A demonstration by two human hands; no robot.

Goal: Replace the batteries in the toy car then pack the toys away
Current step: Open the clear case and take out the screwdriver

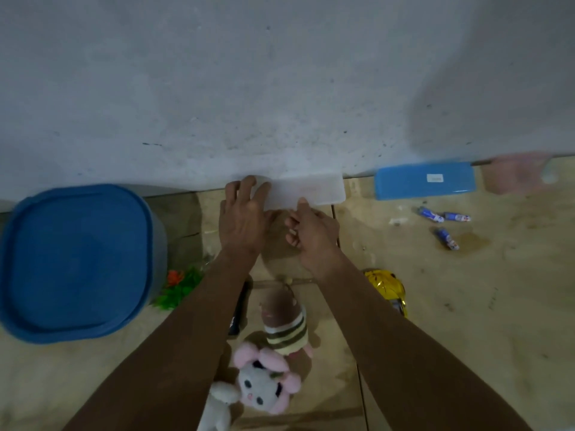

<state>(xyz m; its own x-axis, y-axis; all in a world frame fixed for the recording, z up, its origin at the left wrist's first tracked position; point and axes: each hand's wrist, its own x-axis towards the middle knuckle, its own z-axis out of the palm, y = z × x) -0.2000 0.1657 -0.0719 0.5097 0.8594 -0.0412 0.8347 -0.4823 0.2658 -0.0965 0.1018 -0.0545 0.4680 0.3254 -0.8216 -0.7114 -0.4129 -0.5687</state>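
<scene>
Tiled floor (466,306) carries batteries (443,225), toy car (387,287), plush toys (264,381).

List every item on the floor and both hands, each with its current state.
left hand: fingers spread, resting on clear box
right hand: fingers curled, touching clear box edge
clear box: against wall, empty as far as visible
blue lid: off, lying flat by wall
blue tub: lid on
batteries: three, loose on floor
yellow toy car: on floor, untouched
plush toys: lying unpacked
green plant toy: lying beside tub

Home floor: beige tiles (466,321), bare grey wall (280,88), plush toys (264,381) scattered.
</scene>
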